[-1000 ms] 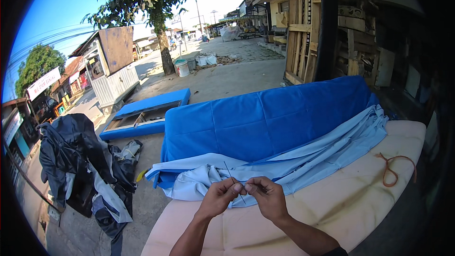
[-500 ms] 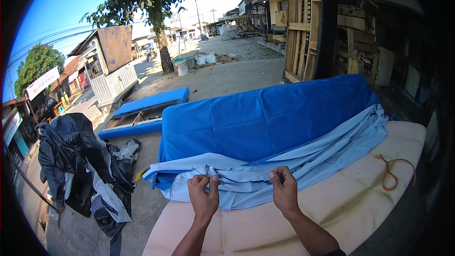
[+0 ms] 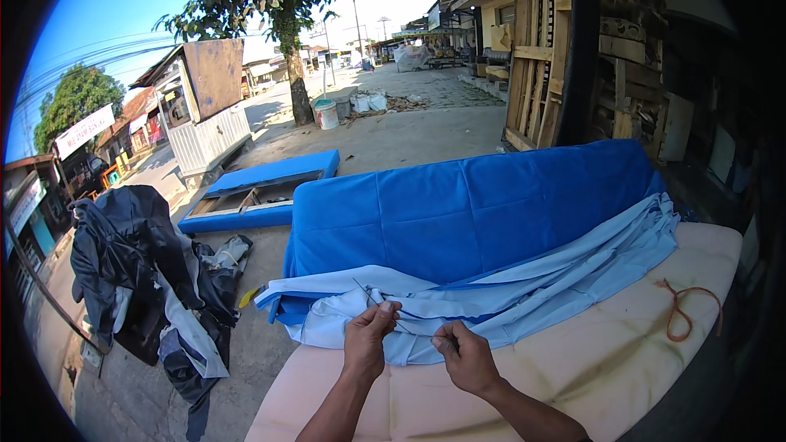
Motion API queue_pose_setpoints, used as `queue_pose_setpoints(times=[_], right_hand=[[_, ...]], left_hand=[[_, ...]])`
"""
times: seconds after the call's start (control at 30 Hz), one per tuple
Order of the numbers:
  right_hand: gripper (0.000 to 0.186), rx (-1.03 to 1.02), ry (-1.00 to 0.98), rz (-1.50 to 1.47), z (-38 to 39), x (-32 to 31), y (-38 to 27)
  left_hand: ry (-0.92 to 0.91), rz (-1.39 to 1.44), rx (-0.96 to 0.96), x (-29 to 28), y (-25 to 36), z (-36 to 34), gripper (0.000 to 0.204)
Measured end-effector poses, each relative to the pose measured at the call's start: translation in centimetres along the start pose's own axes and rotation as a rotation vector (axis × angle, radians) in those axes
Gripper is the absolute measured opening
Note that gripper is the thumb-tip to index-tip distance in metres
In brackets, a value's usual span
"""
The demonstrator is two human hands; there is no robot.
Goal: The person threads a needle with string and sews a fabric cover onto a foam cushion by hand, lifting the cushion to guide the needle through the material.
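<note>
Pale foam (image 3: pixel 589 336) is filling the near ground beneath two bare hands. The left hand (image 3: pixel 368 340) is clamping a needle (image 3: pixel 363 290) between thumb and fingertips, its slim shaft tilting up and leftward in front of pale cloth (image 3: pixel 565 266). Just to its right, the right hand (image 3: pixel 467 356) is pressing thumb and forefinger together; whether thread is lying between them is too fine to tell. Handling so thin a needle well is probably calling for a firm pinch, a steady angle, and right fingers working clear of the sharp end, with any thread running free of the folds.

At right, an orange cord (image 3: pixel 678 291) is lying looped on the foam. At left, dark cloth (image 3: pixel 131 250) is sprawling over the ground. Beyond the hands, the pale cloth is bunching along the near side of a quilted blue cover (image 3: pixel 475 213). Farther left, a blue frame (image 3: pixel 278 170) is lying flat, while a bucket (image 3: pixel 327 116) is standing near a tree (image 3: pixel 297 86).
</note>
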State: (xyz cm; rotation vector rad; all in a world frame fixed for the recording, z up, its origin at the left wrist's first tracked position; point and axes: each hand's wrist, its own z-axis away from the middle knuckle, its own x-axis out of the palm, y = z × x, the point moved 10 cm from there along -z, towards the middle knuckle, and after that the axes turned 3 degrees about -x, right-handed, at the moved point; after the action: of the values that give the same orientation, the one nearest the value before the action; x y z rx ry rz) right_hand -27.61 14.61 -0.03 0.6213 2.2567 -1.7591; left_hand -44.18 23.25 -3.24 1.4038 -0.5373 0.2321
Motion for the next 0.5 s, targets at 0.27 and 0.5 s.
queue_pose_setpoints(times=[0.27, 0.5], right_hand=[[0.014, -0.306, 0.378, 0.038, 0.7, -3.9, -2.5], [0.012, -0.123, 0.164, -0.322, 0.0, -1.2, 0.3]], left_hand=[[-0.213, -0.249, 0.018, 4.4, -2.6, 1.8, 0.03], [-0.252, -0.672, 0.112, 5.2, -3.1, 2.3, 0.02]])
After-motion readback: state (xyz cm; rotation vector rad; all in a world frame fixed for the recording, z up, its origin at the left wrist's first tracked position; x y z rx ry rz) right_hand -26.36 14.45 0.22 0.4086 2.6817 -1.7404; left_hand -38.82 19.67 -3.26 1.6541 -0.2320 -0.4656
